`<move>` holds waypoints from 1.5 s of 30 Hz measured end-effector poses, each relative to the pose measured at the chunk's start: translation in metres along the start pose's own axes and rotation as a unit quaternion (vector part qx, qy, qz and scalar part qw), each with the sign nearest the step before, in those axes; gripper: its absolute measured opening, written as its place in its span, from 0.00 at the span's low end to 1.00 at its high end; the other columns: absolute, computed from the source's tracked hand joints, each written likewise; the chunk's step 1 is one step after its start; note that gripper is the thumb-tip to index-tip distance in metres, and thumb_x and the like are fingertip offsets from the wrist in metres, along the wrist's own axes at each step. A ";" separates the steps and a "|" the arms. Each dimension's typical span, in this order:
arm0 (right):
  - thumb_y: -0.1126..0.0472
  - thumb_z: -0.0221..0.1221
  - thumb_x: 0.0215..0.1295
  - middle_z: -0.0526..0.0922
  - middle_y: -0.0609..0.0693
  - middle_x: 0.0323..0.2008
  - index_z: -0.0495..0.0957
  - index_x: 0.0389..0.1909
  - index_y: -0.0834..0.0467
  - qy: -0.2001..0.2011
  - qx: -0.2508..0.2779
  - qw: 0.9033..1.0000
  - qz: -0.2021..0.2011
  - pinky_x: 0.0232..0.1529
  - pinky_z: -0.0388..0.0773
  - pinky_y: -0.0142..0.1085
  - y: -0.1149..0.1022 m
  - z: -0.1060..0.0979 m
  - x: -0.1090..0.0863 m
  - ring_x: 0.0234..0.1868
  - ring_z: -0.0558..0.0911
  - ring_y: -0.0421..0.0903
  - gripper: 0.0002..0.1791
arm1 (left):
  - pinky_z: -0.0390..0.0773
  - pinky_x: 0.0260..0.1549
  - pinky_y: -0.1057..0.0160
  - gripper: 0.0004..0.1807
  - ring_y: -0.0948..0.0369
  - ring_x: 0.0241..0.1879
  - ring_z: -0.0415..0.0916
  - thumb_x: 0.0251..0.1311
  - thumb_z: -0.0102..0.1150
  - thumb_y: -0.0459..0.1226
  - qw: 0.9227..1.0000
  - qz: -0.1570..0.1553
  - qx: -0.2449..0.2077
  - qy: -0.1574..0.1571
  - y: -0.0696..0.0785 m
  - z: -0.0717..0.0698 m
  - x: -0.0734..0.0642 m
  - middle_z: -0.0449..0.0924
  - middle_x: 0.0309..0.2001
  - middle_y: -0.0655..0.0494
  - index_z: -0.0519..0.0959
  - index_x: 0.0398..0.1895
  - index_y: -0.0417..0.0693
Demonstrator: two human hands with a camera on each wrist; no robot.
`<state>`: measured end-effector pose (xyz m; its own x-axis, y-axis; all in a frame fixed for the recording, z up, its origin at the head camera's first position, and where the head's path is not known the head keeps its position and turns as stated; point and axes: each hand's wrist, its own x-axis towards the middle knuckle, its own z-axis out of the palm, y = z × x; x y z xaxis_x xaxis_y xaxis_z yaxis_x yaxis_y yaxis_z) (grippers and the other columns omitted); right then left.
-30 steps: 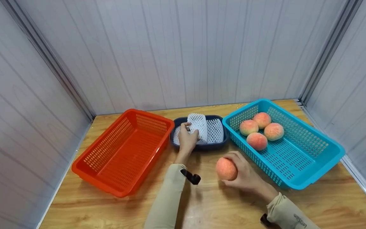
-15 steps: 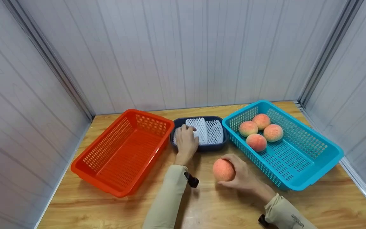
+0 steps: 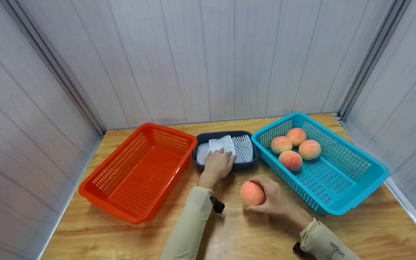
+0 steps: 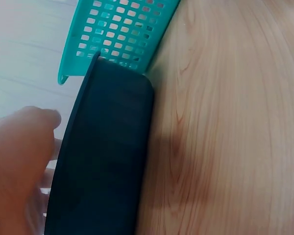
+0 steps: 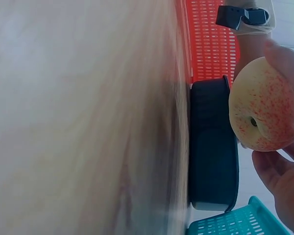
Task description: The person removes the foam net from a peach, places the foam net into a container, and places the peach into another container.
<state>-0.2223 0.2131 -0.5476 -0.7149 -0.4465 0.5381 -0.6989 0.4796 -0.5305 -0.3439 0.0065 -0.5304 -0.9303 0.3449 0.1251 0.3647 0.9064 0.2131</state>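
In the head view my right hand (image 3: 274, 199) grips a peach (image 3: 252, 193) above the table, left of the blue basket. The right wrist view shows that peach (image 5: 264, 105) between thumb and fingers, stem hollow visible. My left hand (image 3: 218, 165) reaches over the near rim of a small dark blue basin (image 3: 245, 166). Its fingers rest on a white foam fruit net (image 3: 226, 142) in the middle; the part under the hand is hidden. Another foam net (image 3: 243, 148) lies right of it, and one more (image 3: 202, 153) shows at the left. In the left wrist view the basin's wall (image 4: 103, 147) hides the fingertips.
A red-orange plastic basket (image 3: 139, 180) stands left of the basin. To the right stands a blue basket (image 3: 341, 184) with several peaches (image 3: 309, 149) at its far left end. All sit on a wooden table (image 3: 237, 234) with panel walls (image 3: 215, 61) behind and beside it.
The middle foam net, raised earlier, now lies lower in the basin. My left hand has shifted right over it, fingers more spread. My right hand has carried the peach slightly left.
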 end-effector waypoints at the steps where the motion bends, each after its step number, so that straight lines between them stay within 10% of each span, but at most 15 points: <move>1: 0.52 0.81 0.34 0.77 0.49 0.52 0.72 0.57 0.58 0.000 -0.001 1.000 0.001 0.50 0.77 0.46 0.000 0.000 0.000 0.52 0.76 0.46 0.45 | 0.60 0.61 0.42 0.27 0.48 0.62 0.68 0.73 0.35 0.55 1.000 -0.002 0.009 -0.019 0.001 0.000 -0.001 0.73 0.62 0.48 0.78 0.60 0.53; 6: 0.54 0.81 0.33 0.77 0.48 0.53 0.73 0.57 0.55 0.012 -0.010 1.000 -0.006 0.50 0.77 0.46 0.001 0.000 -0.001 0.52 0.76 0.45 0.45 | 0.49 0.64 0.36 0.34 0.45 0.67 0.59 0.72 0.28 0.61 0.996 -0.019 0.034 -0.078 0.003 0.002 -0.003 0.64 0.69 0.47 0.73 0.66 0.56; 12: 0.53 0.81 0.33 0.77 0.50 0.53 0.73 0.57 0.54 0.008 -0.005 1.000 -0.011 0.50 0.77 0.44 0.002 -0.001 -0.001 0.53 0.76 0.44 0.45 | 0.51 0.64 0.37 0.35 0.44 0.67 0.59 0.70 0.30 0.63 0.996 -0.018 0.038 -0.073 0.003 0.003 -0.003 0.65 0.69 0.48 0.72 0.67 0.55; 33: 0.55 0.81 0.32 0.77 0.44 0.50 0.74 0.52 0.57 0.062 -0.038 0.997 -0.022 0.47 0.78 0.42 -0.016 -0.041 0.009 0.48 0.76 0.43 0.41 | 0.53 0.63 0.37 0.26 0.39 0.68 0.54 0.67 0.51 0.54 0.996 0.048 0.001 0.072 0.006 0.011 -0.011 0.69 0.64 0.47 0.73 0.63 0.54; 40: 0.54 0.79 0.35 0.78 0.47 0.48 0.75 0.51 0.59 0.090 -0.082 0.992 -0.022 0.41 0.79 0.45 -0.020 -0.086 0.030 0.46 0.77 0.43 0.38 | 0.65 0.58 0.45 0.18 0.46 0.62 0.65 0.64 0.59 0.45 0.983 0.127 -0.030 0.129 0.027 0.007 -0.018 0.73 0.58 0.50 0.77 0.57 0.53; 45: 0.54 0.79 0.36 0.79 0.49 0.50 0.76 0.53 0.59 0.102 -0.081 0.992 0.002 0.42 0.76 0.47 -0.015 -0.113 0.044 0.46 0.77 0.45 0.38 | 0.73 0.49 0.53 0.13 0.55 0.52 0.73 0.63 0.60 0.42 0.960 0.197 -0.052 0.194 0.050 0.014 -0.022 0.77 0.50 0.54 0.81 0.49 0.52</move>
<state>-0.2405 0.2717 -0.4421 -0.6874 -0.2901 0.6659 -0.6714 0.6034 -0.4302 -0.3053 0.0478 -0.5357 -0.6424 0.5206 0.5624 0.7052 0.6888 0.1678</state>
